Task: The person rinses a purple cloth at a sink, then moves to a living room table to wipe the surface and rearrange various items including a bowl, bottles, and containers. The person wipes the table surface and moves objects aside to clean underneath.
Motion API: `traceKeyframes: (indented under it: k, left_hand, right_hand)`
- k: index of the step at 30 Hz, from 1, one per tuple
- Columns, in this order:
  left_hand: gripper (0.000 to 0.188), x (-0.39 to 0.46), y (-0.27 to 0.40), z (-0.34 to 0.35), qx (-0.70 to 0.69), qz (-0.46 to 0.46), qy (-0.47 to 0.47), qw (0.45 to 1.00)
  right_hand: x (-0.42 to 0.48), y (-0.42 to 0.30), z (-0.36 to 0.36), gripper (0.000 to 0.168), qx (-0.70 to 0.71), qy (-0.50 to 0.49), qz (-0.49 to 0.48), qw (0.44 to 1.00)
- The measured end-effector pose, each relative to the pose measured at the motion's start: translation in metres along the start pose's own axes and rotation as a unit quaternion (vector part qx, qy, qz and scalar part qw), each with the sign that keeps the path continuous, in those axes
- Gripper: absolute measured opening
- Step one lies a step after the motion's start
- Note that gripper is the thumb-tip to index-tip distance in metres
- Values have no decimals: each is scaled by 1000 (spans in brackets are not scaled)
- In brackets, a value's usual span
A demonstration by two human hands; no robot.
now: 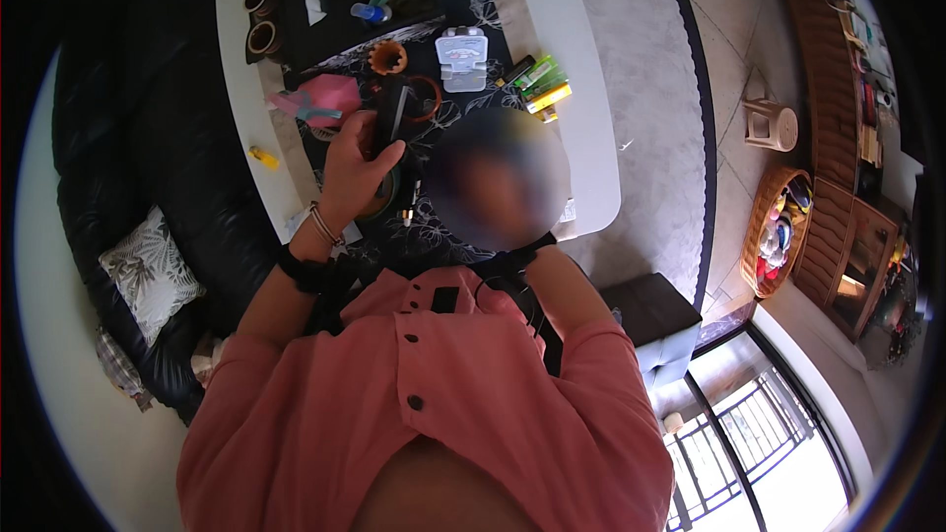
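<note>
My left hand (pixel 358 166) grips a long dark object (pixel 392 114) with a pale edge, held between thumb and fingers above the table; what it is cannot be made out. A round blurred patch covers my right hand (pixel 499 196), so its fingers and anything in them are hidden. Beside the dark object lies an orange-brown ring (pixel 429 114). A pink angular object (pixel 332 97) sits just beyond my left hand. Partly behind that hand is a green round item (pixel 384 199), with a slim white stick-like item (pixel 412 203) to its right.
Farther back are a scalloped orange cup (pixel 387 57), a white case with a printed picture (pixel 462 59), several green and yellow packs (pixel 545 81), and a black tray (pixel 325 48) bearing a blue-capped bottle (pixel 371 12). A yellow item (pixel 264 157) lies at the left edge. A dark stool (pixel 650 303) stands right.
</note>
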State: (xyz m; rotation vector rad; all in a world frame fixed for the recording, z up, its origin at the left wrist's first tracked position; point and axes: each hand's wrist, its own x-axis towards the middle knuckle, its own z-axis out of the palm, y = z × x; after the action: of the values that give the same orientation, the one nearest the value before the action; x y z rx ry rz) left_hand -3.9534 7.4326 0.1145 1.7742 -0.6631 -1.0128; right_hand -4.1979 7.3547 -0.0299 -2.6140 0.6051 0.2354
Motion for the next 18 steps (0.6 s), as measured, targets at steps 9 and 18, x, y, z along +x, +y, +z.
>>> traceKeyframes:
  k: [9, 18]
  left_hand:
    - [39, -23, -21, 15, 65, -37, -66, 995]
    - [42, -25, -24, -5, 56, -62, -13, 996]
  right_hand:
    - [-19, 15, 62, 42, 334, 110, -28, 936]
    - [9, 31, 1, 46, 15, 57, 20, 998]
